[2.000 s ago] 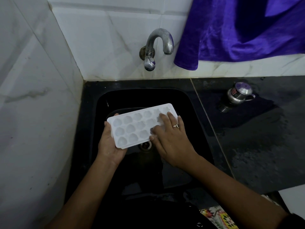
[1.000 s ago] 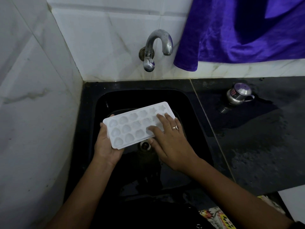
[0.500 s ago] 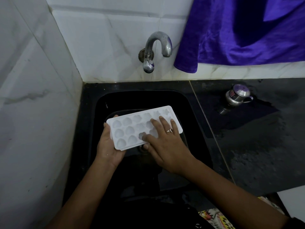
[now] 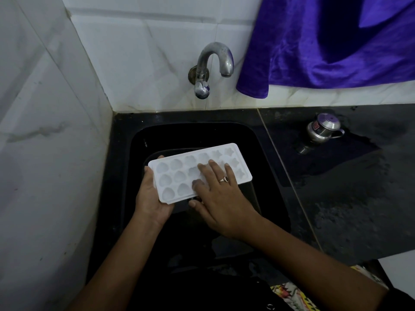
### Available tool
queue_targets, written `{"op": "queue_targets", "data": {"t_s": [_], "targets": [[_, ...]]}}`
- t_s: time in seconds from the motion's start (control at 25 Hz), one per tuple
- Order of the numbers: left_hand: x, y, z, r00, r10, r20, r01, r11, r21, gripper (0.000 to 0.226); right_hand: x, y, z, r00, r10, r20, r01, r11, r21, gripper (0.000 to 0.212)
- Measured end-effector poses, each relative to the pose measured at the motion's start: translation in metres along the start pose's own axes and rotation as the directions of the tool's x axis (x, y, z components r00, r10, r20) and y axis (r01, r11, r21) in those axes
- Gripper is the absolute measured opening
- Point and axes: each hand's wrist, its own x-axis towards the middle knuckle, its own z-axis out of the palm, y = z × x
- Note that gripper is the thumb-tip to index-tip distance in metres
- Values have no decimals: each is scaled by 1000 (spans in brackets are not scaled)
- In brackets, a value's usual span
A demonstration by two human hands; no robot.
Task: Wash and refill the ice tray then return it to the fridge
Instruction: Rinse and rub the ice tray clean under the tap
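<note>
Over the black sink [image 4: 272, 176], the left hand [image 4: 150, 196] grips the ice tray [image 4: 179, 173] to steady it while the right hand's [image 4: 221, 198] flat fingers rub its cups.

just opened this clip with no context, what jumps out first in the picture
A white ice tray stands out against the black sink, gripped at its end by the left hand while the right hand lies flat across its moulds. A bright purple cloth hangs upper right, beside the steel tap on the wall.
</note>
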Motion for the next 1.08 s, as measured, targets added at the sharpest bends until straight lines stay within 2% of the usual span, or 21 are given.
{"op": "queue_targets", "data": {"t_s": [0.2, 0.36, 0.48, 0.64, 0.8, 0.96, 1.08], "targets": [[1, -2, 1, 1000, -21, 9, 21, 1000, 0, 50, 6, 3, -3, 998, 66, -19, -65, 997, 38, 44], [5, 2, -8, 1000, -17, -26, 16, 1000, -17, 53, -2, 4, 1, 1000, -4, -3, 4, 1000, -3, 48], [4, -3, -5, 999, -35, -12, 35, 999, -19, 57, 5, 6, -4, 998, 67, -11, -66, 997, 32, 44], [4, -1, -4, 999, -32, -16, 32, 999, -31, 54, -1, 5, 1, 1000, -18, 5, 18, 1000, -6, 49], [6, -3, -4, 999, -45, -19, 44, 998, -37, 57, 7, 8, -2, 998, 69, -13, -68, 997, 47, 43], [3, 0, -4, 1000, -14, -16, 14, 1000, -20, 50, -1, 6, 4, 1000, -22, -12, 22, 1000, -5, 46], [3, 0, -2, 1000, -4, -18, 3, 1000, -21, 49, 3, 11, -2, 998, 46, -37, -45, 999, 23, 41]]}}
